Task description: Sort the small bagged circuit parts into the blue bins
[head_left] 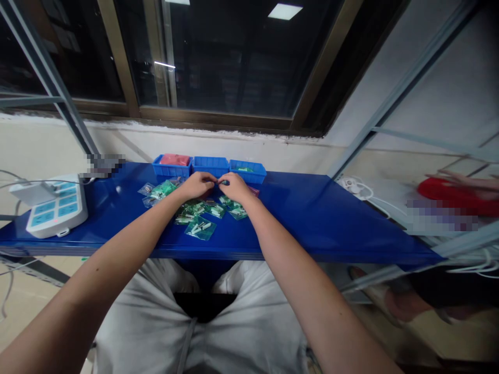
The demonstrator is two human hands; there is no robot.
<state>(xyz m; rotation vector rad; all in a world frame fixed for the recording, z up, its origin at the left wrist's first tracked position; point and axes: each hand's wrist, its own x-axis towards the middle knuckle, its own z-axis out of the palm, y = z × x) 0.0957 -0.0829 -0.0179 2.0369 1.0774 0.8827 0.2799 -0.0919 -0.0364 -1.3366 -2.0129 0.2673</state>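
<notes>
My left hand [199,185] and my right hand [233,186] meet fingertip to fingertip above the blue table [300,218], just in front of the blue bins. Both have their fingers pinched, on something too small or hidden to name. Below and around them lie several small clear and green bags [200,228] with pale pieces inside. Another heap of green bags [161,191] is left of my left hand. A bit of red shows beside my right hand.
Three blue bins stand along the wall: one with red bags [174,159], a middle one [210,165], one with green bits [245,170]. A white power strip [58,208] lies left. Metal shelf posts flank the table. Another person's arm [471,182] and feet show at right.
</notes>
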